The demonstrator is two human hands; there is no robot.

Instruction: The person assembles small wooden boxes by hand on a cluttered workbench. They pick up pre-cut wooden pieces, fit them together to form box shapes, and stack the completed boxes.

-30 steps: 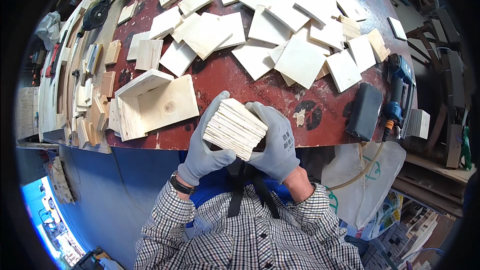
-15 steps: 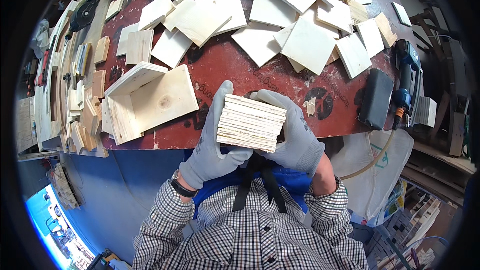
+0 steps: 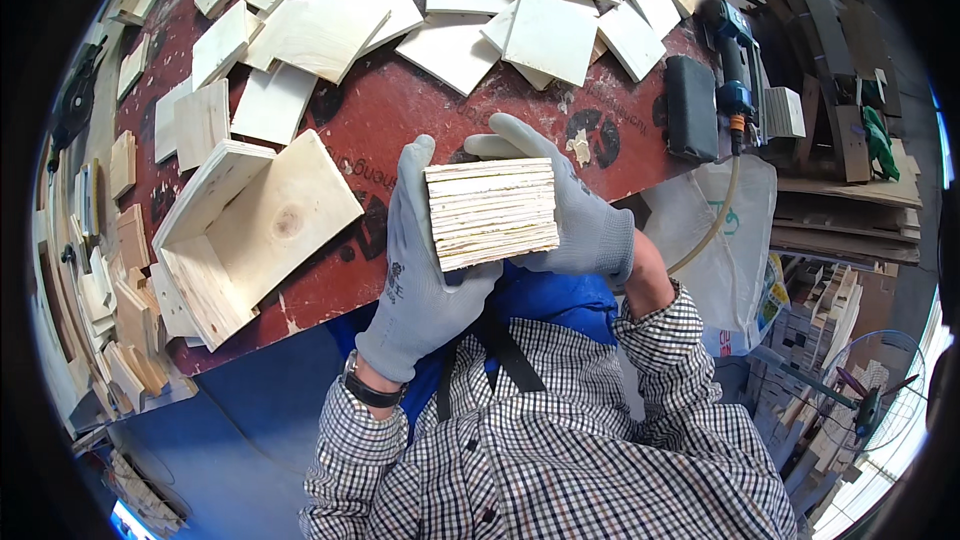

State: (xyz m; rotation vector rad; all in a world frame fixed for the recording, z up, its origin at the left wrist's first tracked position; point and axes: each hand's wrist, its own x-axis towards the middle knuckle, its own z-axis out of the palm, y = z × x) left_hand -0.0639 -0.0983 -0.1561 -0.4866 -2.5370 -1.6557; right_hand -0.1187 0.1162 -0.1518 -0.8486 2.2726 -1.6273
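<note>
The stack of thin boards [image 3: 492, 215] has turned since a second ago: its layered edges, slanting then, now run almost level in the view. On the left, an open wooden box piece [image 3: 287, 224] rests on the red surface [image 3: 372, 118]. The gloved left grip [image 3: 428, 292] is closed round the stack's left side, at the surface's near edge; the gloved right grip [image 3: 588, 220] clasps its right side (upper fingers stretched out). Farther right lie a black block [image 3: 690, 107] and a blue tool [image 3: 734, 65].

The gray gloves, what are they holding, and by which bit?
A stack of thin wooden boards, by its left and right sides, between left hand and right hand.
</note>
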